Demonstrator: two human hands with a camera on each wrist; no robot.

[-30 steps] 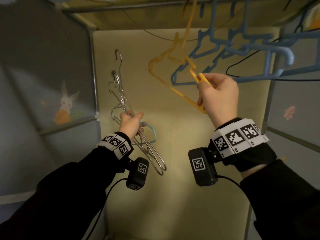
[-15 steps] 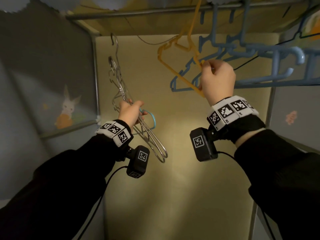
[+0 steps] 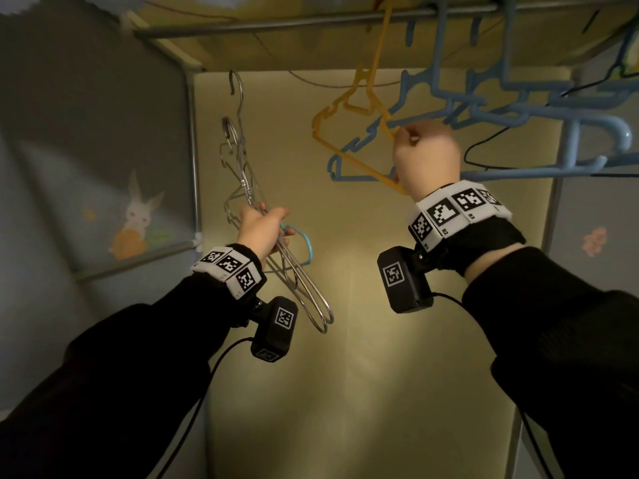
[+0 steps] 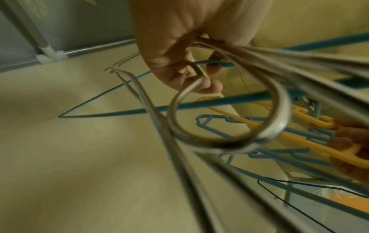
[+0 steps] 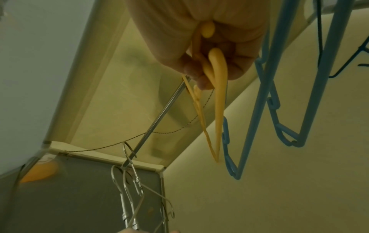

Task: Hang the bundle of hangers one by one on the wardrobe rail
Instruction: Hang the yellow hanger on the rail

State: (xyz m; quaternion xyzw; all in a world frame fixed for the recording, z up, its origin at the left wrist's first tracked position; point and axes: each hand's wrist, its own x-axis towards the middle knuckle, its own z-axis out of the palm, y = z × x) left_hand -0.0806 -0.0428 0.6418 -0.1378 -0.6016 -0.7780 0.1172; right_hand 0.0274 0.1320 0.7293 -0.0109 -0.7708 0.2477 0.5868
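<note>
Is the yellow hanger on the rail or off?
Cannot tell: the yellow hanger reaches the rail, hook tip cropped; right hand holds it.

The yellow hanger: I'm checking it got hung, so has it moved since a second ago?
Yes. The yellow hanger, gripped by the right hand, has gone up toward the wardrobe rail; its hook now reaches the rail.

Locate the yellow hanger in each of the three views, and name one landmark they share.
Head: yellow hanger upper centre, gripped by the right hand.
Left wrist: lower right, behind the metal loop.
Right wrist: top centre, running down from the hand.
Shared landmark: the blue hangers beside it in every view.
</note>
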